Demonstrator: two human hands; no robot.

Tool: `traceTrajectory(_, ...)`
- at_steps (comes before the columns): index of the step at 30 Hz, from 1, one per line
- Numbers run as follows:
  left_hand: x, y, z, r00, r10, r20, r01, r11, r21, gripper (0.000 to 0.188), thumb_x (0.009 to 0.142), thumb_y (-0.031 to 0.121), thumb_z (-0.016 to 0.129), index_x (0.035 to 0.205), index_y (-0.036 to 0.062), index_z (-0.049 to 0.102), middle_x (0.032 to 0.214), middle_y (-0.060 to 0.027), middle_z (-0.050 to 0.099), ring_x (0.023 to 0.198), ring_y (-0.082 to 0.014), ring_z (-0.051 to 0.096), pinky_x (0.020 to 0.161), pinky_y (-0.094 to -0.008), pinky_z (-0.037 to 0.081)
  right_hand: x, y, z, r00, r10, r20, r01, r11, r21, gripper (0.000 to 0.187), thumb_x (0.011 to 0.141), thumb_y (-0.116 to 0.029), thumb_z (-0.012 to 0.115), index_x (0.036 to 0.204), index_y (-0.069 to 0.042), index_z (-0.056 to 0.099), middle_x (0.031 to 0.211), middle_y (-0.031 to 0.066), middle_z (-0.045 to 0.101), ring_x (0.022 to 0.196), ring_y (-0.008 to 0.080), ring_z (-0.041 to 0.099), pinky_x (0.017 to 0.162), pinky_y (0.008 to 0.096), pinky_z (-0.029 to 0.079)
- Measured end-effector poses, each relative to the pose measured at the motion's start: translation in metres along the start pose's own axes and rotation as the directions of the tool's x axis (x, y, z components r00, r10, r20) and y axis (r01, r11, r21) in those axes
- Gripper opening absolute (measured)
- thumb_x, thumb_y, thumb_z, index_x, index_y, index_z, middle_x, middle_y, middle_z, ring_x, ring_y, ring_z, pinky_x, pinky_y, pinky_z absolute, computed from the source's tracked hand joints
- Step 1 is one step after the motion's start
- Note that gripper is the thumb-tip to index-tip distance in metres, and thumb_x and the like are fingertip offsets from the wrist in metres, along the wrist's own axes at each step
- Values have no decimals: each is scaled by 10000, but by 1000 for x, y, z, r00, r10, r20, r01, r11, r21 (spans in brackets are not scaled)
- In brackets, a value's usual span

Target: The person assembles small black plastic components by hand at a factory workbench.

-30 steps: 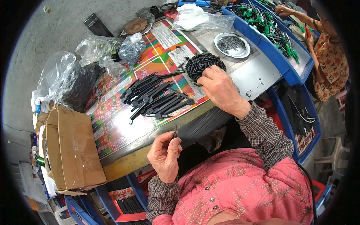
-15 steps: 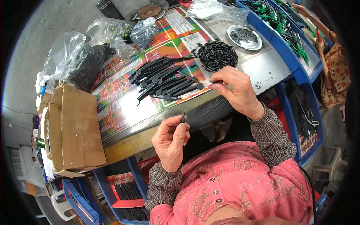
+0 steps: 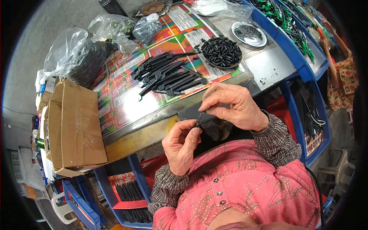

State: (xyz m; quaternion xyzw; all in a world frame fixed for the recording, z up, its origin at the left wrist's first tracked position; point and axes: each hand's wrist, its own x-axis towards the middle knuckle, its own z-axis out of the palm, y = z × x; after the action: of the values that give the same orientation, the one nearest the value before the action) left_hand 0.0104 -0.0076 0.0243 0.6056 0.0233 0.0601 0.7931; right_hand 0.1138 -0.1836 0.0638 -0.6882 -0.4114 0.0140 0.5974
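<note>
My left hand (image 3: 181, 145) is closed in a pinch on a small black part with a thin metal pin (image 3: 199, 116) rising from it. My right hand (image 3: 232, 104) comes in from the other side, thumb and forefinger pressed together at the pin's upper end. A tiny dark piece seems to be between those fingers, mostly hidden. Both hands are held just off the table's front edge. Behind them lie a heap of long flat black plastic pieces (image 3: 163, 74) and a dish heaped with short black tubes (image 3: 221, 51). Further back stands a white plate of small metal pins (image 3: 249, 34).
To the left is an open cardboard box (image 3: 82, 128), with filled clear plastic bags (image 3: 67, 57) behind it. A blue tray (image 3: 276, 32) of green and black parts runs along the right. More blue bins (image 3: 134, 174) sit below the table. Another person's arm (image 3: 333, 57) shows at far right.
My right hand has moved left and down from beside the black heap to the pin in my left hand. The left hand has shifted slightly right.
</note>
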Motion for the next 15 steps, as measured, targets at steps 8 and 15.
traceTrajectory(8,-3,2,-1,1000,28,-2,-27,996,86,151,906,37,636,1044,-24,627,806,-17,619,651,-54,543,551,-186,427,-3,-5,7,989,145,2,-141,962,235,164,828,53,617,984,2,628,963,42,611,882,126,582,774,248,470)
traceTrajectory(15,-3,3,-3,999,25,20,-27,993,116,159,898,25,643,1042,-40,624,841,-24,614,677,-64,552,595,-196,453,0,-7,6,996,73,57,-76,995,57,185,817,45,628,995,-4,621,971,44,625,857,122,586,717,247,472)
